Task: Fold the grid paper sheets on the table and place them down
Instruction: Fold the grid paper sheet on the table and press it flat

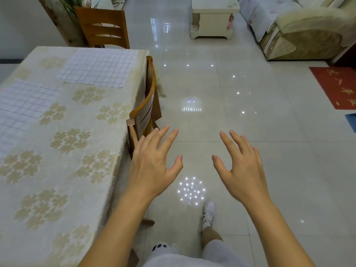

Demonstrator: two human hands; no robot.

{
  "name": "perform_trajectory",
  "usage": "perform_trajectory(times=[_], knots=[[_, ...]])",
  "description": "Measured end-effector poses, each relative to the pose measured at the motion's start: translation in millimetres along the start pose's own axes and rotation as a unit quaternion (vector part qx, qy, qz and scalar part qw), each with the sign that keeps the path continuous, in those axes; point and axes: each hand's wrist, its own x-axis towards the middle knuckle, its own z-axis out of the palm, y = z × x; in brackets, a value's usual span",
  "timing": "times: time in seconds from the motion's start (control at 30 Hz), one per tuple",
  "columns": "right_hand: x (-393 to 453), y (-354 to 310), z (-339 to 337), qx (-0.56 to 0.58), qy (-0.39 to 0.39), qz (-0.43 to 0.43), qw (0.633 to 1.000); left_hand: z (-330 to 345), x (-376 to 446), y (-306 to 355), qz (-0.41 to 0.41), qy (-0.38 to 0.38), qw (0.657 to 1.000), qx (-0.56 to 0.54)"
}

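Note:
Two white grid paper sheets lie flat on the table (81, 170), which is covered by a cream flower-patterned cloth. One sheet (100, 68) is at the far end, the other sheet (25, 106) lies at the left edge of view. My left hand (154, 162) is held out over the floor just right of the table's edge, fingers spread, holding nothing. My right hand (240, 166) is out beside it, also spread and empty. Both hands are well clear of the sheets.
A wooden chair (148, 106) is tucked against the table's right side, close to my left hand. Another chair (104, 26) stands at the far end. Glossy tiled floor spreads to the right, with a sofa (308, 29), a small cabinet (213, 18) and a red mat (337, 85) beyond.

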Motion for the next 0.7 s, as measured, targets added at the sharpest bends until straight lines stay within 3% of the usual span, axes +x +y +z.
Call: perform_trajectory(times=[0.4, 0.7], knots=[[182.1, 94.5, -63.1, 0.019, 0.018, -0.009, 1.000, 51.7, 181.1, 65.0, -0.025, 0.004, 1.000, 0.014], [268.8, 124.4, -65.0, 0.047, -0.005, -0.025, 0.999, 76.0, 256.2, 74.6, -0.052, 0.005, 0.998, 0.019]])
